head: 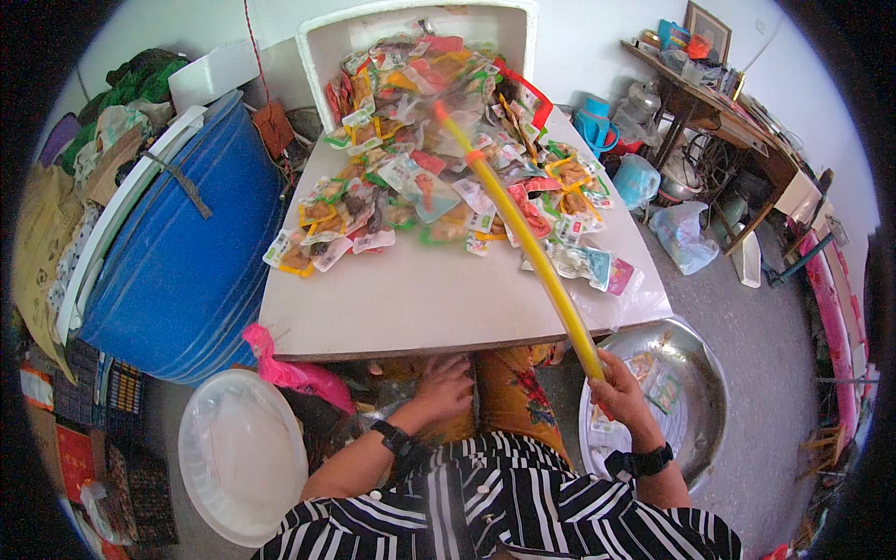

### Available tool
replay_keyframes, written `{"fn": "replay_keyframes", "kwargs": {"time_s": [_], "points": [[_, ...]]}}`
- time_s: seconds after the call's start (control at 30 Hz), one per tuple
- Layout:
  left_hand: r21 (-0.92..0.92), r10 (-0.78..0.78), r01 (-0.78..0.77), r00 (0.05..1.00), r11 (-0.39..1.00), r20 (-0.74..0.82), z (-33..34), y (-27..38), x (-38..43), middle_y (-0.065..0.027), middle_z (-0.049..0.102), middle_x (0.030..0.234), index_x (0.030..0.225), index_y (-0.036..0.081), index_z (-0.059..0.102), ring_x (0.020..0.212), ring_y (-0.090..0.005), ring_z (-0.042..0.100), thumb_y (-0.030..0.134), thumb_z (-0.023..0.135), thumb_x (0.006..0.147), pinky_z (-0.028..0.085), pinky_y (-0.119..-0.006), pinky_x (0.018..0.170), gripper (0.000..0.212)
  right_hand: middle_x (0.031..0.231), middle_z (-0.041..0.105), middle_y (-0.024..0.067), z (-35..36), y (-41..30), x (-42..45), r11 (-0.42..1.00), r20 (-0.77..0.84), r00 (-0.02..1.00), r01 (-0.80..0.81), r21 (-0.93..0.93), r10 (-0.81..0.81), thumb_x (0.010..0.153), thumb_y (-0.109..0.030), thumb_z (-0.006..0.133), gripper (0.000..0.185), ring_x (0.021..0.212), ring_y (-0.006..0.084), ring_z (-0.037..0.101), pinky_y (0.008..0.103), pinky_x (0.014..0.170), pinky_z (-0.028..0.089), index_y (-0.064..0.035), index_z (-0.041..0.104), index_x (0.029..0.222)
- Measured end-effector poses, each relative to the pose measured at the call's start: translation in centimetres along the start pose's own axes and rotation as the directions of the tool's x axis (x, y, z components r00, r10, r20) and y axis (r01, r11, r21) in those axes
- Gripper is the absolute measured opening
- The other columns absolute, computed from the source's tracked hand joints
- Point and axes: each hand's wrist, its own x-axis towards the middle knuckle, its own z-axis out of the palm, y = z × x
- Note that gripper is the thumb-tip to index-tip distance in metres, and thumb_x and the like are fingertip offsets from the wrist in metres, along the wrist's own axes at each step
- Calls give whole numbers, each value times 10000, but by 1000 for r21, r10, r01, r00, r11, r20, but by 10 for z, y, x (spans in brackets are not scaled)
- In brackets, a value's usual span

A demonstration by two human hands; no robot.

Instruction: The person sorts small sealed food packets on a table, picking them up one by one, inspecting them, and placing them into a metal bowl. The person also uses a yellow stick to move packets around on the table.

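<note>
My right hand [619,392] is wrapped around the lower end of a long yellow rod [528,241] with an orange band near its far end. The rod slants up over the table, and its reddish tip blurs above a heap of small sealed food packets [420,185]. Whether something is fixed to that tip, I cannot tell. My left hand [444,388] lies on my thigh below the table edge, fingers apart and holding nothing. Behind and under the heap, a white foam box [311,77] faces me, with packets spilling from it onto the white table [392,301].
A metal basin [703,392] with a few packets stands at right, a white plastic tub [199,448] at left. A pink bag [294,371] hangs by the table's left corner. Beyond are a big blue barrel [189,245], a blue jug [593,126] and a cluttered wooden desk [728,119].
</note>
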Motion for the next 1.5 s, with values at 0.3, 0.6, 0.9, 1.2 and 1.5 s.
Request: {"fn": "replay_keyframes", "kwargs": {"time_s": [0.3,0.6,0.9,1.2,1.5], "points": [[31,52,-49,992,998,-112,4,-2,1,-87,427,1135,896,111,569,1131,-229,292,316,498,668,151,-483,923,315,707,456,27,9,-33,100,989,-55,988,149,25,-148,767,-112,484,427,512,92,441,218,440,394,-42,315,1153],[-3,14,-14,994,1000,-108,4,1,-2,-94,441,1117,891,100,570,1127,-237,297,300,496,657,138,-482,932,317,671,447,36,19,-32,107,985,-36,994,92,-148,-98,774,-154,480,431,497,87,434,214,432,384,-44,306,1153],[-1,5,-5,1000,1000,9,7,-2,1,-84,367,1195,937,155,543,1166,-260,229,363,465,685,106,-547,909,336,761,464,23,29,14,29,998,50,999,5,55,-8,783,-112,463,434,570,81,450,206,490,389,-51,282,1173],[44,-3,2,1000,999,30,8,-3,2,-78,367,1195,947,155,548,1154,-245,250,351,481,681,115,-520,919,337,677,478,28,23,-12,82,984,-94,979,179,-2,-179,764,-102,488,435,523,88,456,213,456,387,-43,302,1153],[-32,-1,-1,998,999,-64,5,-3,-2,-81,403,1160,929,126,556,1150,-224,265,314,500,674,108,-499,936,322,695,521,86,13,-44,218,982,-246,951,181,-55,-189,730,-170,533,386,536,133,489,257,470,406,-29,393,1061]]}}
